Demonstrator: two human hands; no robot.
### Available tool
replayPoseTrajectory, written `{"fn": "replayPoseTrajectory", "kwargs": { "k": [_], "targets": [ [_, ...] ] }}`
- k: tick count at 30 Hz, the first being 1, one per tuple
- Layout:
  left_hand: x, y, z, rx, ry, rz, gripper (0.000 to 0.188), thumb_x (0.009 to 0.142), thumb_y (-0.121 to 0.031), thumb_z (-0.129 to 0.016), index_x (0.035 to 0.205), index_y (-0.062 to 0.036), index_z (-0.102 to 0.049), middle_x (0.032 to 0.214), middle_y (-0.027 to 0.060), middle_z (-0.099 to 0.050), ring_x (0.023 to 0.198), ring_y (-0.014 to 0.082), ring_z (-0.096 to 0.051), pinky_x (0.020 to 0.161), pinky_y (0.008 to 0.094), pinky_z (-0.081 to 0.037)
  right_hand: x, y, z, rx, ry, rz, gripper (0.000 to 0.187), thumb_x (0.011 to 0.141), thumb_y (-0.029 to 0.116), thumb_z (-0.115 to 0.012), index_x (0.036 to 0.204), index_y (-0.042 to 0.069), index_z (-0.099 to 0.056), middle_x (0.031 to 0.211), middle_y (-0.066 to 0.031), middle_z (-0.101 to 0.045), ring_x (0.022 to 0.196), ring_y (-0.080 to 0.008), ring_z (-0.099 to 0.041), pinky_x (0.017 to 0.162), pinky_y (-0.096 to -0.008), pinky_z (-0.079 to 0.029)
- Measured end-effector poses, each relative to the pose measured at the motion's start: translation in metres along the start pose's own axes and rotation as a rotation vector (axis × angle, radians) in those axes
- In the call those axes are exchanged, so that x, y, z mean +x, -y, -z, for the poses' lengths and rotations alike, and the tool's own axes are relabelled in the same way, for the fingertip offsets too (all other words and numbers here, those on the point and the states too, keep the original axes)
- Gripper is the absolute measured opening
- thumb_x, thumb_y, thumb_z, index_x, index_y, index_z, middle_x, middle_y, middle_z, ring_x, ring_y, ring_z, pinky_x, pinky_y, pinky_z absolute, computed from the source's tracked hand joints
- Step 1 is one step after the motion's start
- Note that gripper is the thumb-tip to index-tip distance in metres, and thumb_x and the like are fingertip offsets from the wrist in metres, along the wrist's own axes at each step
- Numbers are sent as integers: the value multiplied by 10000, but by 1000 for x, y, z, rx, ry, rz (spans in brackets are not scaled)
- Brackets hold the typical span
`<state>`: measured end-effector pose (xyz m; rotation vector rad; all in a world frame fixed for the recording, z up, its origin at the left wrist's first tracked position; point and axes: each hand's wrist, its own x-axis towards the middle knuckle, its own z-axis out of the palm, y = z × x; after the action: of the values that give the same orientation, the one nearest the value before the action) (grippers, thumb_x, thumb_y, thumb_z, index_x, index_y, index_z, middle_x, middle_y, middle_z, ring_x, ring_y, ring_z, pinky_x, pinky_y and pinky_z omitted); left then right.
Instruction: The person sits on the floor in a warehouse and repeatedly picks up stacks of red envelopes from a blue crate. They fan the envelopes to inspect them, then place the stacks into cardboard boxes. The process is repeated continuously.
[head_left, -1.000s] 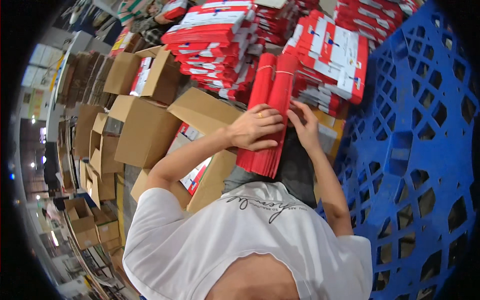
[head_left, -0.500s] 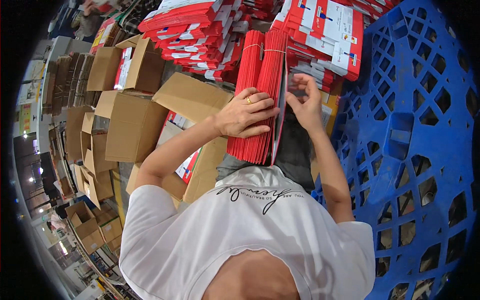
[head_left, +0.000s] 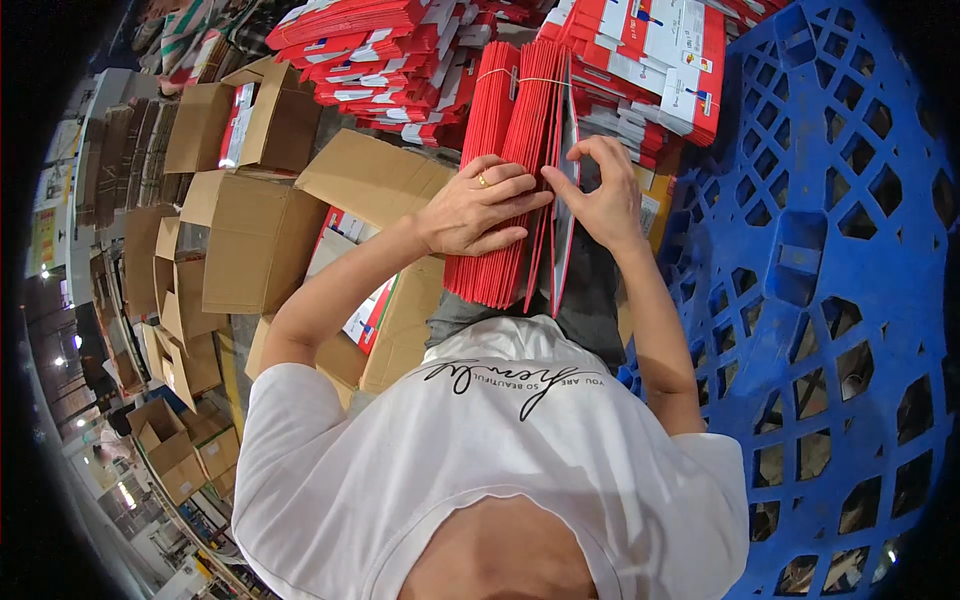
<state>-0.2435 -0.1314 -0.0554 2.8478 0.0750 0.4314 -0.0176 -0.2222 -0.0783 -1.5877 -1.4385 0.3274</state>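
Note:
Two bundles of thin red folded cardboard pieces stand edge-up on my lap: a left bundle [head_left: 490, 110] and a right bundle [head_left: 535, 120], each with a thin band around its upper part. My left hand [head_left: 485, 208] lies across both, fingers spread over the red edges, a gold-coloured ring on one finger. At the right side, a few pieces fan away from the bundle, the outermost showing a grey-white face [head_left: 568, 225]. Over these loose edges is my right hand [head_left: 607, 190], thumb and forefinger apart in a curve, the thumb tip at the edges. Its other fingers are partly hidden.
Stacks of red-and-white printed flat cartons [head_left: 375, 75] rise ahead, with another stack [head_left: 660, 70] further right. An open brown box [head_left: 265, 240] stands on the left among several others. A blue plastic pallet [head_left: 800, 260] stands along my right side.
The outer pieces have spread further from the right bundle, with gaps between them. My right hand has moved slightly left, its thumb now over the edges. My left hand still rests on the bundles.

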Motion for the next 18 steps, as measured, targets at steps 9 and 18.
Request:
{"fn": "replayPoseTrajectory", "kwargs": {
  "k": [9,18],
  "targets": [
    [0,1,2,5,22,16,522,952,-359,-607,1410,-109,-633,1292,108,-559,1254,292,-530,1121,506,-361,1,-12,13,107,72,6,297,842,249,-843,1004,62,-679,1027,-83,-640,1004,-268,-649,863,-384,-510],
    [5,1,0,4,-13,-25,499,959,-346,-622,1393,-101,-629,1314,99,-564,1259,268,-530,1102,483,-367,1,-7,10,67,82,-54,329,820,287,-852,997,81,-666,1057,-88,-637,1026,-293,-655,879,-412,-520]
  ]
}}
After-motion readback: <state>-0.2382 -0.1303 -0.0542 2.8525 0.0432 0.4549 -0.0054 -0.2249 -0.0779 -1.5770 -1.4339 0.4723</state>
